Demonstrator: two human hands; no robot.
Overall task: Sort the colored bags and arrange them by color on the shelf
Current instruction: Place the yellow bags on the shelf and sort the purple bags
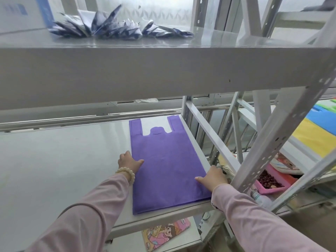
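Observation:
A purple bag (163,160) lies flat on the right end of the grey middle shelf (63,160), handles pointing to the back. My left hand (128,160) holds the bag's left edge, thumb on top of the fabric and fingers curled at the edge. My right hand (212,176) holds the right edge the same way, thumb on the fabric, fingers over the shelf's side. Both arms wear pink sleeves; a bead bracelet sits on the left wrist.
The upper shelf (163,70) carries several dark blue and white folded packets (118,26). Yellow, blue and green bags (316,128) lie on a neighbouring rack at the right. A pink tray of dark beads (271,180) and a cartoon-printed pad (165,233) sit lower down.

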